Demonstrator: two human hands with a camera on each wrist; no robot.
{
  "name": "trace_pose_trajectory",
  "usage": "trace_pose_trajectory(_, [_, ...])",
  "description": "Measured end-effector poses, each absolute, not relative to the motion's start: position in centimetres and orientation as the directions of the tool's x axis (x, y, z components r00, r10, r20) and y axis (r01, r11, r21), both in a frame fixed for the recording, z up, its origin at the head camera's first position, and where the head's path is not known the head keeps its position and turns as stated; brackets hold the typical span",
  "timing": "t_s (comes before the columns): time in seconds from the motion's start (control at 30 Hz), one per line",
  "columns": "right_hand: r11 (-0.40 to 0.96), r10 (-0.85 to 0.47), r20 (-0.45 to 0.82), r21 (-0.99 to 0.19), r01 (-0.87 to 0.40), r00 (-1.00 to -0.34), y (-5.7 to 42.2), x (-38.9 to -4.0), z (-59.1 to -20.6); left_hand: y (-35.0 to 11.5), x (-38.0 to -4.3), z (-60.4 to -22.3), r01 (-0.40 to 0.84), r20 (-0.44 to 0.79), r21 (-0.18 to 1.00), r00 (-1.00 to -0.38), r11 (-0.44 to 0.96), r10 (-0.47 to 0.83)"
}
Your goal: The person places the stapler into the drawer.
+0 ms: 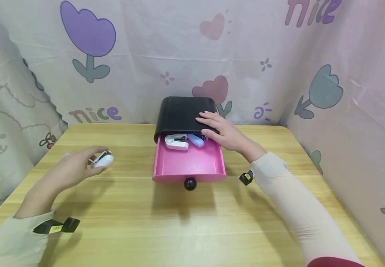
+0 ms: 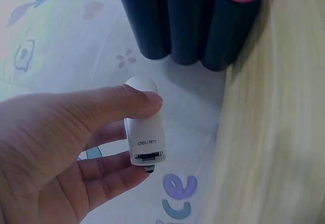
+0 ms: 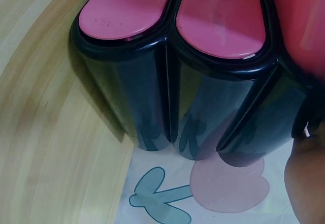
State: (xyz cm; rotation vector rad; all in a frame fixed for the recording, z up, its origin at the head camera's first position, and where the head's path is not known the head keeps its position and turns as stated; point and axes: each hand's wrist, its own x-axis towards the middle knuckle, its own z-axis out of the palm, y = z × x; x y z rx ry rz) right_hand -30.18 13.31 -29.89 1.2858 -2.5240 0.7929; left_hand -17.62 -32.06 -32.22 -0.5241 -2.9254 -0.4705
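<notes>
Sleeved forearms reach in from the near edge of the wooden worktop (image 1: 192,222), each with a small black camera strapped at the wrist. At the person's left, the left hand (image 1: 67,172) holds a small white device (image 1: 102,159) just above the worktop, thumb curled over its top and fingers (image 2: 109,176) curled beneath; the wrist view shows a printed brand word and a dark slot at its lower end. It sits well apart from the pink drawer (image 1: 189,163), which stands pulled out of the black case (image 1: 183,115), its black knob (image 1: 190,184) toward the person. A white gadget (image 1: 176,142) and a pale blue item (image 1: 196,140) lie at the drawer's back. The right hand (image 1: 223,131) rests flat on the case, fingers straight, pressing its top. Judging from this, a firm press on the case should stop it sliding, and the pinch is best kept snug, with the device brought in low over the drawer's bare front floor rather than onto the items behind.
</notes>
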Motion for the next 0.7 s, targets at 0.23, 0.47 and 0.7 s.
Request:
trace_pose_trajectory(0.23, [0.485, -0.694, 0.404, -0.351, -0.801, -0.597, 13.4, -30.3, -30.0, -30.4, -17.3, -30.6, 0.407, 0.223, 0.250, -0.907, 0.879, 0.357])
trace_pose_trajectory(0.47, [0.483, -0.693, 0.403, -0.358, -0.799, -0.598, 13.3, -30.1, -29.9, -28.1, -17.0, -29.0, 0.418, 0.239, 0.253, -0.901, 0.872, 0.363])
trace_pose_trajectory(0.7, [0.488, -0.690, 0.401, -0.356, -0.797, -0.602, 13.3, -30.1, -30.0, -26.0, -17.4, -27.7, 0.486, 0.278, 0.248, -0.864, 0.838, 0.419])
